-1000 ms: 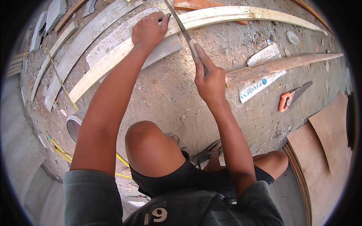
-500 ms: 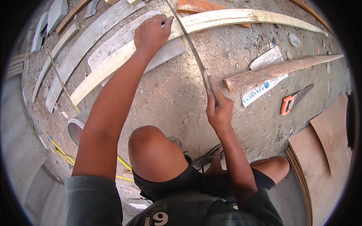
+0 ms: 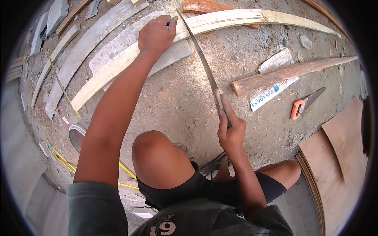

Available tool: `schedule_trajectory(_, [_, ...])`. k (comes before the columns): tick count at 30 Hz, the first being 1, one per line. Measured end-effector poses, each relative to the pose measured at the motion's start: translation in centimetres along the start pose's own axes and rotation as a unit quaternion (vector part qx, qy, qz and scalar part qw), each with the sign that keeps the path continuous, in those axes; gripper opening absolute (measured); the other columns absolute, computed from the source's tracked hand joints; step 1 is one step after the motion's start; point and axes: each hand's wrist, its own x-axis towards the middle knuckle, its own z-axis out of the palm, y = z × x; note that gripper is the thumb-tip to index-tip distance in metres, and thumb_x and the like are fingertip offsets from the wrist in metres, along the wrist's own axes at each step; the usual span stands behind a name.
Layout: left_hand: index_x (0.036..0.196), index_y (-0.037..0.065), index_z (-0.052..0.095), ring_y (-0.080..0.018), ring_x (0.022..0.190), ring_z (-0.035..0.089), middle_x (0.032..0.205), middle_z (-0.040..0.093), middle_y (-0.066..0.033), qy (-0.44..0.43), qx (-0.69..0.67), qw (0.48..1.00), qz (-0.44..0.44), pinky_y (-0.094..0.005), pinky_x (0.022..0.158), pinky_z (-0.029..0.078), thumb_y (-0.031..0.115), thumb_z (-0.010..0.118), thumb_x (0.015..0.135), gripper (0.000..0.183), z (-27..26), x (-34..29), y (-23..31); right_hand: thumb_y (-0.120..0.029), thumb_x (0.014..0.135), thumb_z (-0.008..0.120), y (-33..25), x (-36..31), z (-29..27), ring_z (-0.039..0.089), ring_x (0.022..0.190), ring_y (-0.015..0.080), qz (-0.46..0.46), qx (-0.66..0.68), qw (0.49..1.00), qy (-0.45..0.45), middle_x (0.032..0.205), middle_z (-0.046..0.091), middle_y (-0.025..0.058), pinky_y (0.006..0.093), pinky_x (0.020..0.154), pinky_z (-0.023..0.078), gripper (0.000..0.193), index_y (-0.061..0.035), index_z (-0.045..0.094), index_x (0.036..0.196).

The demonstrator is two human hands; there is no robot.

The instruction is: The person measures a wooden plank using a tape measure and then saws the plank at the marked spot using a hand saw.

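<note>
My left hand (image 3: 156, 34) is closed over a long pale wooden plank (image 3: 232, 19), bearing on it just left of a saw. The saw's narrow blade (image 3: 201, 53), seen nearly edge-on, crosses the plank at an angle, its tip beyond the far edge. My right hand (image 3: 231, 128) grips the saw's near end, out in front of my knee; the fingers hide most of its handle. Under the plank lie a grey board (image 3: 173, 57) and a rough whitish slab (image 3: 114, 47). A reddish board (image 3: 204, 6) also passes beneath it.
A second saw with an orange handle (image 3: 299, 108) lies on the ground at right, near a rough timber (image 3: 275, 76) and plywood sheets (image 3: 327, 157). Long weathered boards (image 3: 78, 59) lie at left. A bucket (image 3: 77, 133) and a yellow tape measure (image 3: 65, 162) are beside my left arm.
My right hand has drawn the saw back toward me, so its tip now shows just past the plank. My left hand stays on the plank.
</note>
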Motion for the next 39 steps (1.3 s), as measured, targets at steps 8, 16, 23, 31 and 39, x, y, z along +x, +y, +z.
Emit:
schedule_trajectory(8, [0.100, 0.010, 0.073, -0.0405, 0.090, 0.070, 0.094, 0.074, -0.0180, -0.001, -0.049, 0.999, 0.017, -0.0509, 0.080, 0.055, 0.050, 0.050, 0.103, 0.046, 0.9, 0.2, 2.4, -0.008, 0.099, 0.059, -4.3, 13.0, 1.4, 0.070, 0.066, 0.0406, 0.083, -0.076, 0.992, -0.058, 0.087, 0.071, 0.0283, 0.0413, 0.062, 0.055, 0.041, -0.0069, 0.063, 0.140])
schedule_trajectory(16, [0.101, 0.013, 0.073, -0.0378, 0.094, 0.070, 0.099, 0.075, -0.0157, 0.007, -0.023, 1.000, 0.002, -0.0489, 0.081, 0.056, 0.049, 0.051, 0.103, 0.042, -0.5, -0.3, -0.4, -0.004, 0.097, 0.061, -7.6, 0.7, -5.3, 0.069, 0.067, 0.0432, 0.057, -0.036, 0.996, -0.056, 0.078, 0.068, 0.0274, 0.0428, 0.058, 0.053, 0.043, -0.0066, 0.063, 0.139])
schedule_trajectory(23, [0.106, 0.014, 0.074, -0.0366, 0.098, 0.071, 0.105, 0.075, -0.0145, -0.022, -0.056, 0.998, 0.020, -0.0484, 0.084, 0.056, 0.047, 0.051, 0.103, 0.040, 0.6, -0.2, 2.4, -0.008, 0.098, 0.059, -4.9, 15.6, 1.7, 0.069, 0.069, 0.0432, -0.023, -0.098, 0.995, -0.020, 0.076, 0.067, 0.0290, 0.0440, 0.060, 0.054, 0.038, -0.0048, 0.065, 0.136])
schedule_trajectory(31, [0.105, 0.015, 0.075, -0.0346, 0.097, 0.071, 0.103, 0.075, -0.0110, 0.004, -0.015, 1.000, 0.000, -0.0482, 0.084, 0.056, 0.047, 0.051, 0.103, 0.040, -0.9, -0.4, -0.3, -0.002, 0.097, 0.059, -5.2, 0.8, -3.2, 0.071, 0.067, 0.0378, 0.028, -0.057, 0.996, -0.061, 0.077, 0.067, 0.0291, 0.0406, 0.056, 0.051, 0.048, -0.0095, 0.060, 0.144])
schedule_trajectory(39, [0.110, 0.014, 0.074, -0.0349, 0.098, 0.072, 0.104, 0.076, -0.0136, 0.006, -0.018, 1.000, 0.014, -0.0474, 0.083, 0.056, 0.048, 0.053, 0.102, 0.041, 1.2, -0.4, -0.4, -0.004, 0.098, 0.060, -3.5, 7.2, 1.1, 0.070, 0.065, 0.0392, 0.059, -0.055, 0.995, -0.062, 0.076, 0.065, 0.0293, 0.0433, 0.059, 0.052, 0.047, -0.0104, 0.060, 0.144])
